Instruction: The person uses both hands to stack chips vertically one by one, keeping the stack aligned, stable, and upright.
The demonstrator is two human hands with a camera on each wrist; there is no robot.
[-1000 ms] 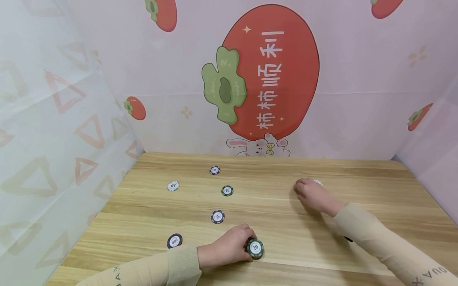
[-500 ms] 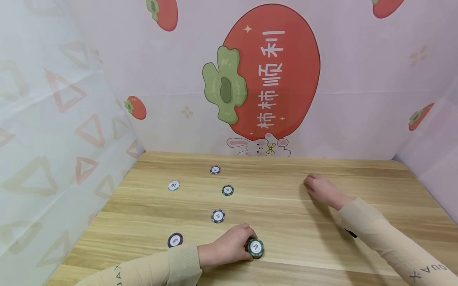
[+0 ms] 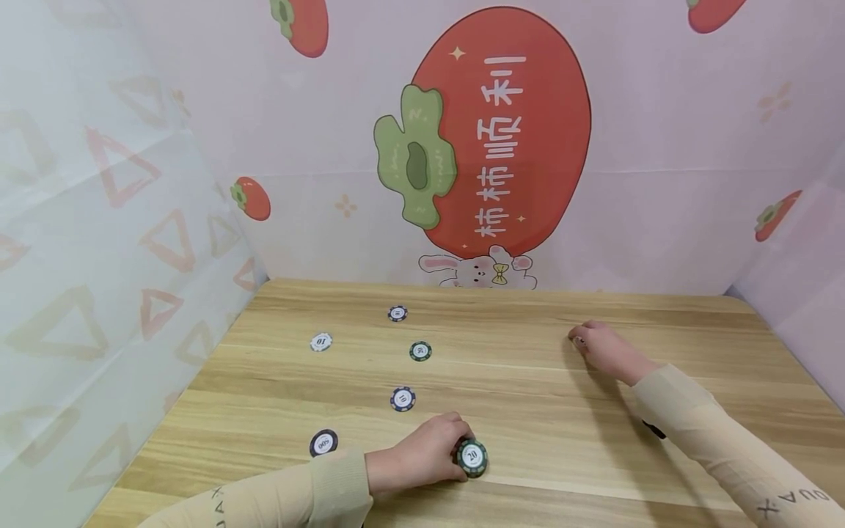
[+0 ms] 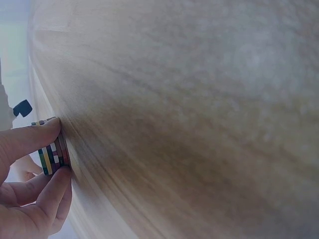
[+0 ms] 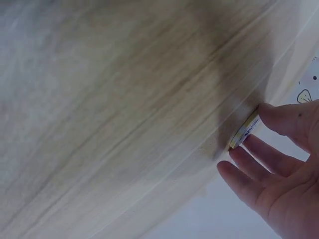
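In the head view my left hand (image 3: 422,456) grips a stack of poker chips (image 3: 472,457) near the table's front, a green 20 chip on top. In the left wrist view thumb and fingers hold the stack (image 4: 54,154) by its edges, low at the tabletop; the chip edges show several colours. My right hand (image 3: 610,353) is at the back right of the table. Between its thumb and fingers it pinches one pale poker chip (image 5: 244,132) with a yellowish edge, tilted against the wood. From the head, only a sliver of that chip (image 3: 579,341) shows.
Loose chips lie at the left: a purple 500 chip (image 3: 323,443), a blue 10 chip (image 3: 403,399), a green chip (image 3: 420,351), another blue chip (image 3: 397,314) and a white 10 chip (image 3: 321,342). Printed cloth walls (image 3: 660,147) border the wooden table (image 3: 502,396).
My right hand has shifted a little to the right at the back of the table, and its thumb and fingers have taken hold of the pale chip. The left hand and its stack stay put.
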